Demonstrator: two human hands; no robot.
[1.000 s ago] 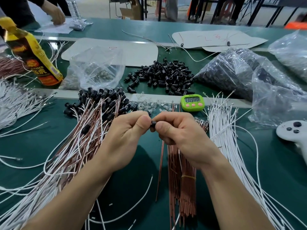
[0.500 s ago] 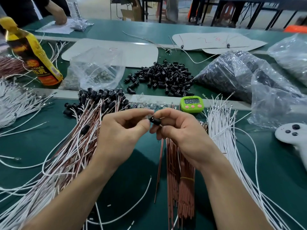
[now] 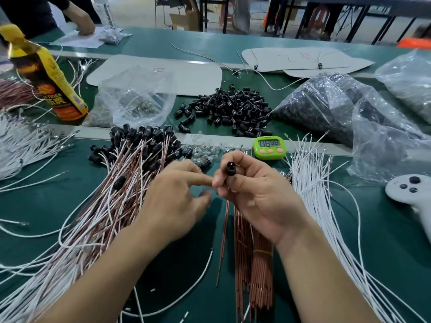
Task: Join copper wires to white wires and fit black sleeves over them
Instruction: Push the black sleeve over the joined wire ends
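Note:
My right hand [image 3: 258,197] grips a black sleeve [image 3: 231,168] upright between thumb and fingers, with a copper wire [image 3: 223,238] and a white wire [image 3: 186,297] trailing down from it. My left hand [image 3: 177,199] hovers just left of it, blurred, its index finger reaching to the right hand's fingertips; it holds nothing I can make out. A banded bundle of copper wires [image 3: 258,271] lies under my right wrist. Loose white wires [image 3: 326,206] fan out to the right. A heap of joined wires with black sleeves [image 3: 112,197] lies at the left.
A pile of loose black sleeves [image 3: 231,110] lies beyond the table's white rail, with plastic bags [image 3: 349,113] at right and a clear bag [image 3: 137,99] at left. A green timer [image 3: 269,147], a yellow bottle [image 3: 46,75] and a white controller [image 3: 410,190] stand around. Another person's hand [image 3: 85,26] rests far left.
My hands have separated slightly. The right hand turned the black sleeve upright and raised it; the left hand let go of it and shifted left and down.

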